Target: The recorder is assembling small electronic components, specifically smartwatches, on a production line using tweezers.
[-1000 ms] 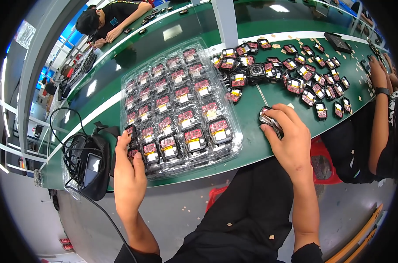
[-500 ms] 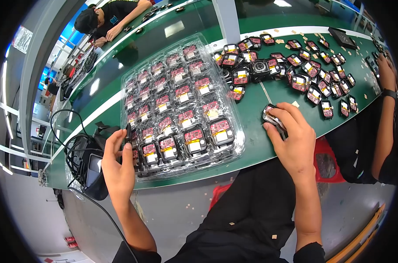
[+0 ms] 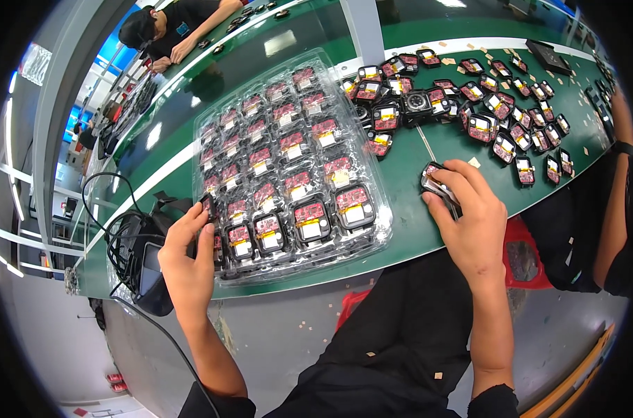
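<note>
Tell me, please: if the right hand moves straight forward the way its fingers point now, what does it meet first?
The right hand points up-left over a small module it covers. Beyond that, probably the loose modules beside the clear tray, though depth is unclear.

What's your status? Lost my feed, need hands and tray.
Left hand on near-left edge of clear tray, holding a small module. Right hand gripping small module stack on green table. Loose modules beyond; nothing blocking.
</note>
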A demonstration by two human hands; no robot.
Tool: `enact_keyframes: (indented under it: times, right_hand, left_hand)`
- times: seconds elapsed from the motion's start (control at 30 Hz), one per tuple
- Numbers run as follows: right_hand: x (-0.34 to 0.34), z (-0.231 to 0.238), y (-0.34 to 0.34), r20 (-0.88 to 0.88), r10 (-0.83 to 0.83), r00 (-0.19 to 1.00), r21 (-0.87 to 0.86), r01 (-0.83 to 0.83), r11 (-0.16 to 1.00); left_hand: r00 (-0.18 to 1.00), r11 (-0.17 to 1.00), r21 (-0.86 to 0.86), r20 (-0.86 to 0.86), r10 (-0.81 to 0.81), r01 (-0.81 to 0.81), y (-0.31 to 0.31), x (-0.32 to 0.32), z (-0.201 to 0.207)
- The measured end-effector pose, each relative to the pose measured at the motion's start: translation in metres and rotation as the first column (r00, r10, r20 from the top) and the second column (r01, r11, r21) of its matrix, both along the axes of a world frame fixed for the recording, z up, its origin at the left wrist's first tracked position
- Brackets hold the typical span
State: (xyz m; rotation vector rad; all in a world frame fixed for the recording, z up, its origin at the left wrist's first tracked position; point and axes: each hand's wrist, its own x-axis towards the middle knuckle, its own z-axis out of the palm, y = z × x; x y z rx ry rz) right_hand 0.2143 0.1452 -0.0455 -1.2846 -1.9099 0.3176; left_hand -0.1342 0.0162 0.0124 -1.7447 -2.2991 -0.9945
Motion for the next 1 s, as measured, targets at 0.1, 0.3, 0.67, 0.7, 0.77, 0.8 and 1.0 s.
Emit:
enact_keyframes:
  times: [0.1, 0.3, 0.67, 0.7, 0.77, 0.8, 1.0]
  right_hand:
    - [0.0, 0.0, 0.001, 0.011, -0.004, 1.0, 0.005, 0.004, 1.0]
    - [0.0, 0.0, 0.0, 0.019, -0.009, 1.0, 0.014, 0.008, 1.0]
    - [-0.002, 0.001, -0.001, 0.016, -0.015, 1.0, 0.005, 0.015, 1.0]
    - [-0.003, 0.001, -0.001, 0.015, -0.019, 1.0, -0.002, 0.019, 1.0]
    - [-0.003, 0.001, -0.001, 0.016, -0.018, 1.0, 0.003, 0.018, 1.0]
    - [-0.003, 0.0, 0.0, 0.016, -0.017, 1.0, 0.007, 0.017, 1.0]
    - [-0.003, 0.001, -0.001, 0.011, -0.018, 1.0, 0.024, 0.017, 1.0]
  left_hand:
    - [0.974, 0.997, -0.08, -0.225, -0.039, 0.022, 0.001, 0.005, 0.005]
    - [0.975, 0.996, -0.072, -0.212, -0.058, 0.043, 0.002, 0.004, 0.007]
    - [0.978, 0.997, -0.045, -0.194, -0.077, 0.069, 0.004, 0.005, 0.004]
    - [0.973, 0.996, -0.052, -0.214, -0.085, 0.075, 0.003, 0.003, 0.003]
    - [0.968, 0.995, -0.059, -0.233, -0.091, 0.08, 0.003, 0.002, 0.002]
    - [0.963, 0.995, -0.05, -0.251, -0.1, 0.091, 0.004, 0.002, 0.002]
    - [0.966, 0.991, -0.039, -0.218, -0.136, 0.131, 0.005, -0.002, 0.002]
